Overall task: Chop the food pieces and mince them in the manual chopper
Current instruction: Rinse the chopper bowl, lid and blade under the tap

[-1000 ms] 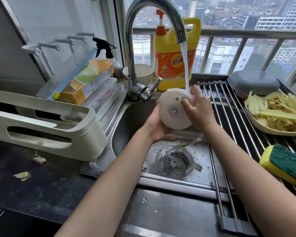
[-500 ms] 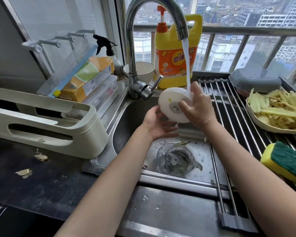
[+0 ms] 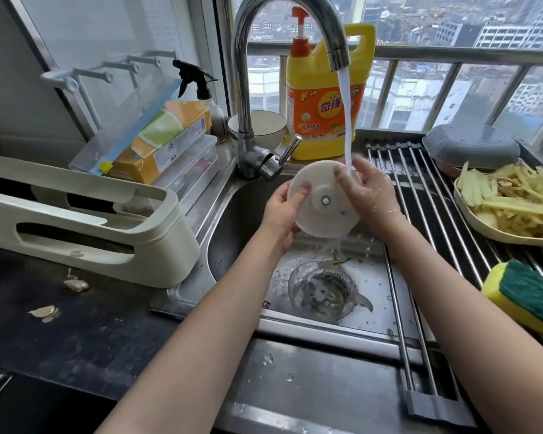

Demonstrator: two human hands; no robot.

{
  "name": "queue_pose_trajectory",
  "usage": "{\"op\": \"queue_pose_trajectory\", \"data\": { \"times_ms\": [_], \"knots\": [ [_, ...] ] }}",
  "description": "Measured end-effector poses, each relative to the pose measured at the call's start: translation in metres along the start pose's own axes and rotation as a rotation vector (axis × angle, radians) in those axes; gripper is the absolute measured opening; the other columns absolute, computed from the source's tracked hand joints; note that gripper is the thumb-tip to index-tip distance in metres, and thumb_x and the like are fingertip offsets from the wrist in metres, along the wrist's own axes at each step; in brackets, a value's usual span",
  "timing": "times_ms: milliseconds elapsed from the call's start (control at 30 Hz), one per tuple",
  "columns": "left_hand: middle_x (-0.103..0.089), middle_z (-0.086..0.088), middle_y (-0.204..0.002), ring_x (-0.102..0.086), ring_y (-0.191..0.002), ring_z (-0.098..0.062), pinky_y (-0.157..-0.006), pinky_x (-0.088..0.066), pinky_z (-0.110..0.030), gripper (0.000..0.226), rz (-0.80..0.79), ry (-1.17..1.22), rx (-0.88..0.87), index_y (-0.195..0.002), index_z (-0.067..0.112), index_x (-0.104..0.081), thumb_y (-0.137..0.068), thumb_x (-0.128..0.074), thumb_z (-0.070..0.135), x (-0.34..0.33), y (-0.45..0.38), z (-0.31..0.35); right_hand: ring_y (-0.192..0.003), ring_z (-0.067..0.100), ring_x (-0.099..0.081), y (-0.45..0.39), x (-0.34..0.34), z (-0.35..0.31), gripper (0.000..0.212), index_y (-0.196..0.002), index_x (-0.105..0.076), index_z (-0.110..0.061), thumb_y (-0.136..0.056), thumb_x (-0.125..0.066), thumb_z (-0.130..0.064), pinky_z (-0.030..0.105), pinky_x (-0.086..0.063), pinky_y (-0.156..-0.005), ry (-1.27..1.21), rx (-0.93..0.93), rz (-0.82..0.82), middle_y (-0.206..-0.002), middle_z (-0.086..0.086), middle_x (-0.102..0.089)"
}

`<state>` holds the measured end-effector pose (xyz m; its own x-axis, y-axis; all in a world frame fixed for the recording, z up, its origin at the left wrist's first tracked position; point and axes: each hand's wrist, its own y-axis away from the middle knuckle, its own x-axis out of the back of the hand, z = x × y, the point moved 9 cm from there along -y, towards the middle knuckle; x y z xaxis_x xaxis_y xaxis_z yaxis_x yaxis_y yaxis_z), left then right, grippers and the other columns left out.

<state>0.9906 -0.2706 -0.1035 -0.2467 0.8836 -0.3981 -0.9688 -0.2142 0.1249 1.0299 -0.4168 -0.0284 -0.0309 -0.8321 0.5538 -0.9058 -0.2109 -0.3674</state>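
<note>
Holding the white chopper lid (image 3: 323,205) over the sink (image 3: 232,233), the person keeps it tilted with its underside toward the camera, under the stream of water (image 3: 345,120) that falls from the faucet (image 3: 248,89). The left hand (image 3: 281,211) grips the left edge of the lid, with the thumb on the underside and the other fingers behind it. The right hand (image 3: 369,192) lies on the upper right part of the lid, wet, with the fingers bent over its rim; the water lands just at these fingers. In the middle of the lid there is a small square socket.

Below the lid, on the bottom of the sink, stands the clear chopper bowl (image 3: 322,291), upright.

To the right, a roll-up drying rack (image 3: 420,189) covers part of the sink. On it stands a beige dish (image 3: 470,220) with yellowish food strips (image 3: 514,198), and behind it a grey lid (image 3: 470,145). A yellow and green sponge (image 3: 527,292) lies nearer on the rack.

Behind the faucet there is a yellow detergent bottle (image 3: 317,104) and a white bowl (image 3: 264,126). At the left stands a cream plastic rack (image 3: 107,233) on the dark counter (image 3: 60,333).
</note>
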Motion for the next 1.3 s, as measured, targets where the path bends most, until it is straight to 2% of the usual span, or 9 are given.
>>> {"op": "queue_pose_trajectory", "data": {
  "times_ms": [167, 367, 533, 667, 800, 900, 1100, 1200, 1300],
  "knots": [
    [-0.063, -0.008, -0.089, -0.059, -0.076, -0.020, -0.066, -0.050, -0.035, 0.008, -0.072, 0.093, -0.001, -0.102, 0.018, -0.058, -0.094, -0.057, 0.018, -0.004, -0.001, 0.002, -0.084, 0.021, -0.052, -0.001, -0.007, 0.004, 0.056, -0.096, -0.059, -0.023, -0.082, -0.027, -0.067, 0.032, -0.040, -0.071, -0.030, -0.044, -0.037, -0.091, 0.006, -0.056],
    [-0.064, -0.006, -0.088, -0.061, -0.075, -0.020, -0.059, -0.055, -0.034, 0.014, -0.171, 0.084, 0.058, -0.106, 0.019, -0.059, -0.092, -0.059, 0.019, -0.017, 0.004, 0.001, -0.052, 0.019, -0.042, 0.000, 0.004, 0.009, 0.057, -0.053, -0.039, -0.020, -0.098, -0.029, -0.052, 0.026, -0.033, -0.053, -0.066, -0.146, 0.036, -0.055, 0.005, -0.044],
    [-0.063, -0.014, -0.109, -0.062, -0.094, -0.031, -0.080, -0.053, -0.052, 0.077, -0.286, 0.088, 0.100, -0.122, 0.011, -0.060, -0.056, -0.085, 0.041, -0.026, 0.006, 0.000, -0.050, 0.016, -0.035, -0.003, 0.015, 0.012, 0.060, -0.052, -0.031, -0.012, -0.101, -0.023, -0.045, 0.028, -0.028, -0.049, -0.019, -0.226, 0.083, -0.054, 0.004, -0.038],
    [-0.062, -0.015, -0.110, -0.062, -0.095, -0.032, -0.086, -0.050, -0.056, 0.062, -0.307, 0.137, 0.146, -0.118, 0.015, -0.064, -0.063, -0.079, 0.039, -0.028, 0.007, -0.003, -0.053, 0.016, -0.037, -0.001, 0.015, 0.015, 0.059, -0.054, -0.034, -0.012, -0.101, -0.023, -0.047, 0.029, -0.029, -0.053, -0.042, -0.242, 0.103, -0.057, 0.004, -0.040],
    [-0.064, -0.007, -0.095, -0.062, -0.084, -0.025, -0.071, -0.056, -0.040, 0.028, -0.243, 0.100, 0.203, -0.112, 0.019, -0.060, -0.089, -0.058, 0.036, -0.026, 0.010, -0.006, -0.046, 0.013, -0.032, 0.000, 0.016, 0.014, 0.057, -0.052, -0.028, -0.015, -0.100, -0.031, -0.046, 0.017, -0.027, -0.040, -0.138, -0.221, 0.129, -0.051, 0.001, -0.035],
    [-0.061, -0.011, -0.104, -0.061, -0.091, -0.030, -0.073, -0.057, -0.041, 0.044, -0.145, -0.059, 0.344, -0.114, 0.017, -0.053, -0.088, -0.057, 0.052, -0.017, 0.017, -0.021, -0.043, 0.009, -0.037, 0.001, 0.021, 0.012, 0.055, -0.051, -0.033, -0.015, -0.100, -0.036, -0.041, 0.012, -0.026, -0.037, -0.181, -0.194, 0.186, -0.051, 0.000, -0.038],
    [-0.054, -0.020, -0.114, -0.052, -0.108, -0.042, -0.080, -0.051, -0.055, 0.044, -0.205, 0.278, 0.341, -0.125, 0.010, -0.051, -0.097, -0.035, 0.039, -0.027, 0.016, -0.015, -0.052, 0.000, -0.056, 0.001, -0.005, 0.001, 0.028, -0.077, -0.061, -0.015, -0.076, -0.052, -0.041, 0.014, -0.043, -0.048, -0.464, -0.141, -0.122, -0.062, -0.012, -0.063],
    [-0.056, -0.020, -0.110, -0.050, -0.105, -0.040, -0.089, -0.044, -0.056, 0.046, -0.223, 0.374, 0.294, -0.112, 0.011, -0.059, -0.096, -0.027, 0.041, -0.032, 0.014, -0.011, -0.086, 0.015, -0.065, 0.006, -0.025, -0.006, 0.065, -0.119, -0.053, -0.017, -0.074, -0.052, -0.063, 0.019, -0.053, -0.061, -0.458, -0.150, -0.328, -0.104, 0.001, -0.064],
    [-0.056, -0.024, -0.120, -0.055, -0.109, -0.037, -0.095, -0.044, -0.049, 0.060, -0.278, 0.317, 0.271, -0.127, 0.010, -0.054, -0.096, -0.026, 0.054, -0.041, 0.012, -0.013, -0.119, 0.024, -0.051, 0.027, -0.059, -0.006, 0.087, -0.138, -0.038, -0.039, -0.063, -0.055, -0.080, 0.042, -0.054, -0.089, -0.559, -0.296, -0.617, -0.141, 0.003, -0.043]
  ]
}}
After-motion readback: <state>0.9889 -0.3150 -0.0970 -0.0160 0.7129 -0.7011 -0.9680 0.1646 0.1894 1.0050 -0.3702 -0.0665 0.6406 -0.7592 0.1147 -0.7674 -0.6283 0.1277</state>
